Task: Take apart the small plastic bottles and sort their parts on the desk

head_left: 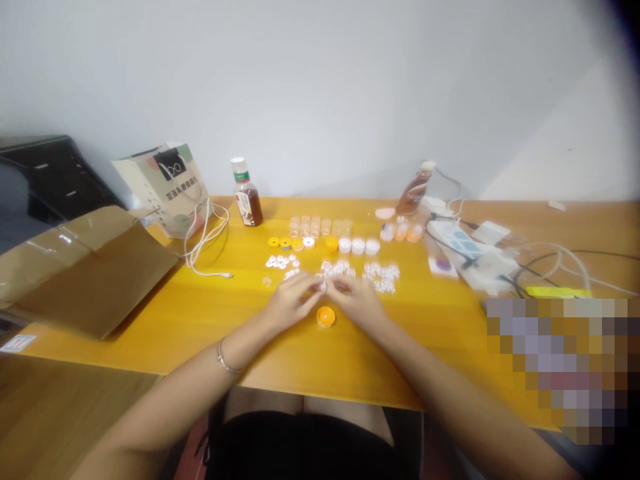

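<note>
My left hand [293, 300] and my right hand [359, 301] meet over the middle of the table, thumbs and fingers closed in a pinch. Whatever lies between the fingertips is too small and blurred to name. Just below them sits a round orange cap [326, 317], its hollow side facing up. Beyond the fingers lie a heap of small white plastic pieces [338, 268] and a second white heap [381, 277]. Small white discs [281, 261] are spread to the left. A row of yellow and white round caps [297, 244] stands behind, with clear small containers [315, 227] farther back.
At left are a brown paper bag [100, 267], a printed carrier bag [167, 190] and a white cable [200, 247]. Two drink bottles, one upright [247, 197] and one tilted [416, 189], stand near the wall. Power strips [463, 247] and tangled cords occupy the right.
</note>
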`<control>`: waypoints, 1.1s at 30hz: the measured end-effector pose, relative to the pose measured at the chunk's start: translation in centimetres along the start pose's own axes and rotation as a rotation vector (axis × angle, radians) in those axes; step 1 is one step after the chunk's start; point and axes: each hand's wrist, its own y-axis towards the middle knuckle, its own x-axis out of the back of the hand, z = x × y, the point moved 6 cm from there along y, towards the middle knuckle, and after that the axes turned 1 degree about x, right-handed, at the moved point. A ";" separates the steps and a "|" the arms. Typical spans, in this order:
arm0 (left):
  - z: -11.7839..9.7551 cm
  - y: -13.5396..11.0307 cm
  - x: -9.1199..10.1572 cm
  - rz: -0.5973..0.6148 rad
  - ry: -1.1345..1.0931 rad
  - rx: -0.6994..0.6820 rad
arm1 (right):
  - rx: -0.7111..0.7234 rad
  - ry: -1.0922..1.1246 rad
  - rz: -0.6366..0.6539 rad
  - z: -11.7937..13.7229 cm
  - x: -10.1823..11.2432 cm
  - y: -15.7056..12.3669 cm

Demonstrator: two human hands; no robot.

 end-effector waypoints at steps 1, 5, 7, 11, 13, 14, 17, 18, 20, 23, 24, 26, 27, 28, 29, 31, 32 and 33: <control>0.0 0.0 0.0 -0.002 0.001 0.001 | 0.009 -0.026 -0.008 0.1 0.0 0.0; -0.1 -0.1 0.0 -0.008 -0.003 0.010 | 0.017 -0.063 -0.011 0.0 -0.1 -0.2; -0.2 -0.2 0.1 -0.014 -0.001 0.006 | 0.002 -0.054 0.000 0.0 -0.1 -0.2; -0.4 -0.2 0.1 -0.021 -0.005 -0.018 | -0.020 -0.053 -0.007 0.1 0.0 -0.3; -0.4 -0.3 0.0 -0.017 -0.006 -0.015 | -0.025 -0.049 -0.012 0.1 0.0 -0.3; -0.4 -0.3 0.0 -0.016 -0.004 -0.013 | -0.029 -0.042 -0.013 0.1 0.1 -0.3; -0.5 -0.3 -0.1 -0.019 0.004 -0.017 | -0.044 0.001 -0.006 0.2 0.1 -0.3; -0.5 -0.3 0.0 -0.022 0.007 -0.022 | -0.053 0.021 -0.002 0.2 0.1 -0.4; -0.7 -0.3 0.1 -0.023 0.012 -0.030 | -0.068 0.063 0.005 0.3 0.2 -0.5; -0.9 -0.2 0.1 -0.018 0.011 -0.041 | -0.086 0.096 0.015 0.5 0.3 -0.6; -1.0 -0.2 0.1 -0.017 0.006 -0.043 | -0.091 0.097 0.015 0.5 0.3 -0.6; -1.0 -0.3 0.2 -0.026 -0.012 -0.035 | -0.101 0.102 0.019 0.4 0.3 -0.7; -0.9 -0.4 0.2 -0.033 -0.023 -0.026 | -0.107 0.112 0.020 0.4 0.3 -0.7; -0.8 -0.4 0.3 -0.039 -0.034 -0.017 | -0.111 0.130 0.023 0.3 0.3 -0.7; -0.7 -0.4 0.3 -0.041 -0.044 -0.008 | -0.115 0.152 0.025 0.2 0.3 -0.7; -0.6 -0.4 0.3 -0.034 -0.062 0.000 | -0.130 0.204 0.034 0.0 0.3 -0.6; -0.5 -0.4 0.3 -0.025 -0.071 0.001 | -0.144 0.228 0.039 -0.1 0.2 -0.5; -0.4 -0.3 0.3 -0.018 -0.080 0.003 | -0.162 0.250 0.045 -0.3 0.2 -0.4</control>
